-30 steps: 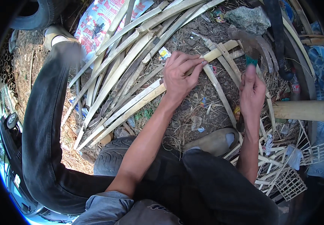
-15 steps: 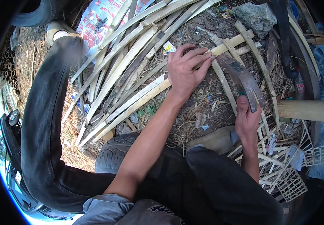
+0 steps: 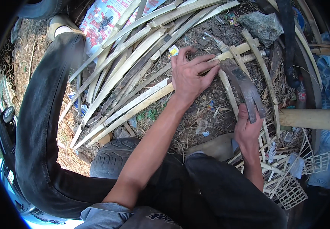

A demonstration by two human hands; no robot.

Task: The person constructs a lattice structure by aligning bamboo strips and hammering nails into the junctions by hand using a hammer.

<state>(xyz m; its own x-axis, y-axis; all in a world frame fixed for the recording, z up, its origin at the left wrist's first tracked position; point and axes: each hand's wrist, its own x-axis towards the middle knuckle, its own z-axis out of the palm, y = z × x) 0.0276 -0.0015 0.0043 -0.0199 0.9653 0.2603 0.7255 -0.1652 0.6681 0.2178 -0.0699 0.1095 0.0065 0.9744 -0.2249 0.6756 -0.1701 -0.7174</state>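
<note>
My left hand (image 3: 191, 76) is closed over a long, pale split bamboo strip (image 3: 158, 93). The strip slants from lower left to upper right, its far part lying across other pieces. In my right hand (image 3: 248, 129) is a machete (image 3: 245, 87) with a broad, dark, curved blade. The fist is wrapped low on it and hides the handle. Its blade tip reaches up beside the strip, just right of my left fingertips; whether the two touch I cannot tell. A curved bamboo piece (image 3: 229, 91) passes beneath, between my hands.
Several split bamboo strips (image 3: 119, 63) lie piled at the left, over a printed sack (image 3: 96, 28). A grey rock (image 3: 260, 27) sits at the upper right. A bamboo pole (image 3: 306, 119) juts in from the right, above lattice scraps (image 3: 291, 191). A tyre (image 3: 111, 156) is below my left forearm.
The machete and my right hand have shifted slightly down and left in the picture. My left hand stays on the strip. The whole view has moved a little.
</note>
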